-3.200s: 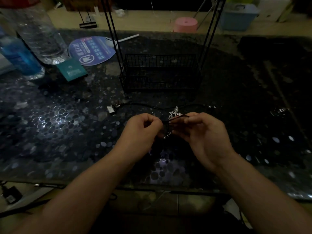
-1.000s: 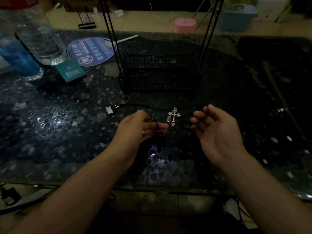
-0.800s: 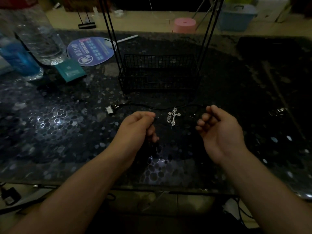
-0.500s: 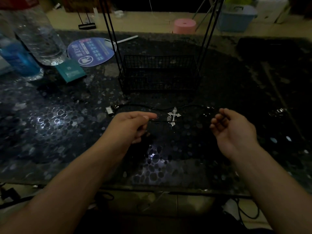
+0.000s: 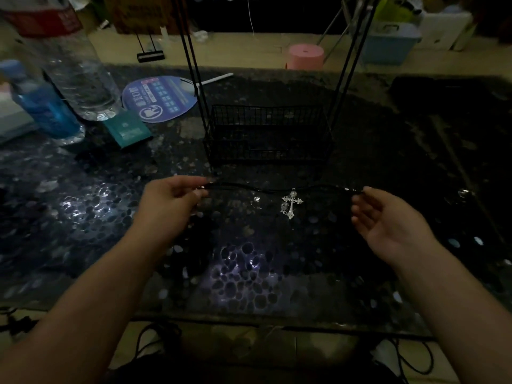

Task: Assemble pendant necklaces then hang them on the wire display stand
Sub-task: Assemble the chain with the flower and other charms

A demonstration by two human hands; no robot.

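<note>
we see the black cord (image 5: 249,187) stretched almost level between our two hands, a little above the dark pebble-patterned table (image 5: 83,217). our left hand (image 5: 169,206) has its grip closed on one end of the cord, pinched between thumb and forefinger, knuckles up. our right hand (image 5: 388,217) is turned palm up with the fingers loosely curled; the other end of the cord reaches its fingertips (image 5: 360,194), but the light is too dim for us to tell whether that grip really holds the cord or only meets it. the silver cross pendant (image 5: 291,204) hangs from the cord, nearer the right hand than the left. just behind the cord stands the black wire display stand (image 5: 266,134), its basket base on the table and its thin uprights rising out of view. to the far left we see a clear water bottle (image 5: 77,79), a blue bottle (image 5: 47,112), a round blue fan (image 5: 160,98) and a small teal packet (image 5: 127,128).
</note>
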